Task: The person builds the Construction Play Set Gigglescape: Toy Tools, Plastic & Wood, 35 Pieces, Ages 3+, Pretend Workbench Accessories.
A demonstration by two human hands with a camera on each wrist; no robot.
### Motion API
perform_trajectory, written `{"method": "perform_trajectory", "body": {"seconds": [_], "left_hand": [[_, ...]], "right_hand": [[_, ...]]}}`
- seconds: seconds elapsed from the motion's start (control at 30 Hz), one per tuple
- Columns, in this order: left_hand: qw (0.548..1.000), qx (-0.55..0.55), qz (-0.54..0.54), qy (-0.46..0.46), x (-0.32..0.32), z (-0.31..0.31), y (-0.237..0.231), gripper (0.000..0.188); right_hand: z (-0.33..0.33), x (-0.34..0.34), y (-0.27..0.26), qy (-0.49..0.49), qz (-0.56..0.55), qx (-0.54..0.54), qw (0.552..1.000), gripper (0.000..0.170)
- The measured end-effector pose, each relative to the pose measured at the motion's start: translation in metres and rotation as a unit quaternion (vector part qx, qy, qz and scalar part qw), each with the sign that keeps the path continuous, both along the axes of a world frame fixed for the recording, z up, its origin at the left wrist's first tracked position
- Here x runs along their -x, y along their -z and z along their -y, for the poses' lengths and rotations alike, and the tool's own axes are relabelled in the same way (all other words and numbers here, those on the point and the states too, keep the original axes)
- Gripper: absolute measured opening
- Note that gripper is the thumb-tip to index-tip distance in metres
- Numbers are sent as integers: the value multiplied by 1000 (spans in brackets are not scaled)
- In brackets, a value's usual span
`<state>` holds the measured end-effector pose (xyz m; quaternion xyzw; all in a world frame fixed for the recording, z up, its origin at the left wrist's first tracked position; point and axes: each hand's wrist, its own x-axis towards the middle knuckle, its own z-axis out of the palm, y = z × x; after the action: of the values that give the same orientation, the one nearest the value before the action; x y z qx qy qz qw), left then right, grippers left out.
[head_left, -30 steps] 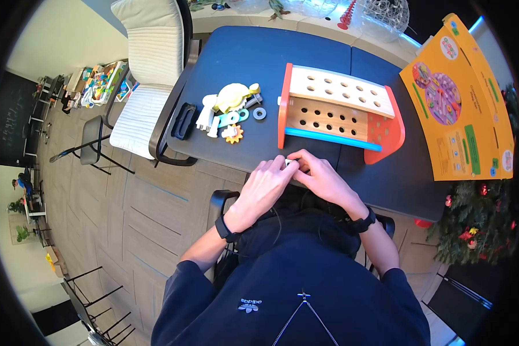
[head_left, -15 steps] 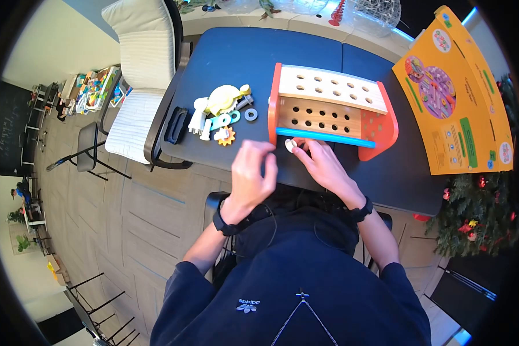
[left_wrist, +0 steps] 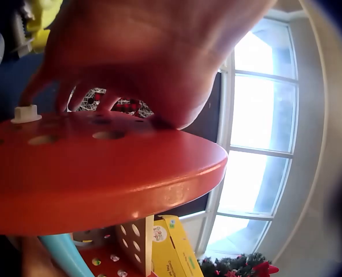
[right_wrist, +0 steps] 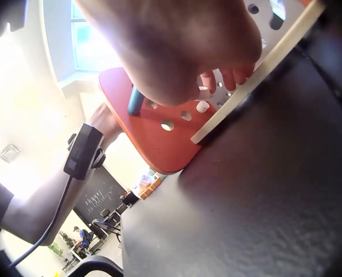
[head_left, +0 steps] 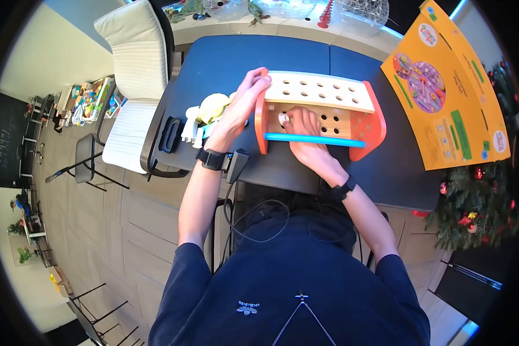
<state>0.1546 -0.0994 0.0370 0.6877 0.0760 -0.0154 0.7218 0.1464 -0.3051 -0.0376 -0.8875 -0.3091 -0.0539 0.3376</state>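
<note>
Now the right hand point(head_left: 305, 131) is bent at the fingers and pinches a small round white piece point(head_left: 283, 118) at its near side, between thumb and fingers. It reaches over the blue rod point(head_left: 340, 141) into the open middle of the toy frame, where the white piece sits close to the inner side of the red rounded side panel point(head_left: 260, 124). A white threaded stub point(right_wrist: 202, 107) pokes out from that inner side, just beside the right hand's fingers.

The left hand point(head_left: 243, 109) is open, laid over the outer side of the same red panel with the fingers spread and reaching down; one fingertip touches a white square-topped head point(left_wrist: 26, 114) that stands on the panel's outer face.

Between the two red sides run a pale board with two rows of holes point(head_left: 320, 91) and, lower down, a light wooden board with holes point(head_left: 343, 124). The frame stands on a dark blue table point(head_left: 294, 52).

Farther out, beyond the left forearm, lies a bunch of pale yellow, white and mint plastic parts point(head_left: 214, 106), partly covered by the hand, with a black oblong tray point(head_left: 170, 135) beside it. Across, an orange printed cardboard box point(head_left: 452, 95) stands near the other red side.
</note>
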Motion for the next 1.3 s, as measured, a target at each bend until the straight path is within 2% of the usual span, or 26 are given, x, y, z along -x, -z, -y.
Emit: {"method": "perform_trajectory", "body": {"seconds": [0.1,0.17,0.27,0.47,0.67,0.77,0.87,0.97,1.07,1.17,1.27,1.3], "left_hand": [[1000,-2,13,3,-3,-1,3,74],[1000,2,7,-4,-5,-2,6,64],[1000,16,10,-6,-7,-2,11,57],[1000,20,20,-7,-4,0,11,55],[999,11,34,-11,1,3,10,59],[999,15,31,-9,2,3,9,56],[1000,9,26,-11,3,4,6,54],[1000,6,27,-10,4,4,7,54],[1000,-3,28,-7,3,3,9,54],[1000,-6,28,-5,4,3,8,54],[1000,-6,27,-9,6,4,6,54],[1000,-7,27,-11,6,4,6,53]], "right_hand": [[-14,-11,9,55,-15,-16,998,28],[-24,-15,12,83,-29,-14,996,31],[-35,-20,20,121,13,-19,992,37],[-39,-23,19,92,-5,12,996,37],[-34,-33,27,59,19,-43,997,34],[-32,-36,18,35,-50,-70,996,27],[-33,-37,22,35,-50,-79,995,23],[-31,-37,12,18,-103,-98,990,33],[-37,-37,13,35,-57,-103,992,37],[-38,-34,8,53,-78,-72,993,39],[-39,-33,16,59,-49,-128,989,35],[-36,-35,18,46,-79,-113,989,34]]}}
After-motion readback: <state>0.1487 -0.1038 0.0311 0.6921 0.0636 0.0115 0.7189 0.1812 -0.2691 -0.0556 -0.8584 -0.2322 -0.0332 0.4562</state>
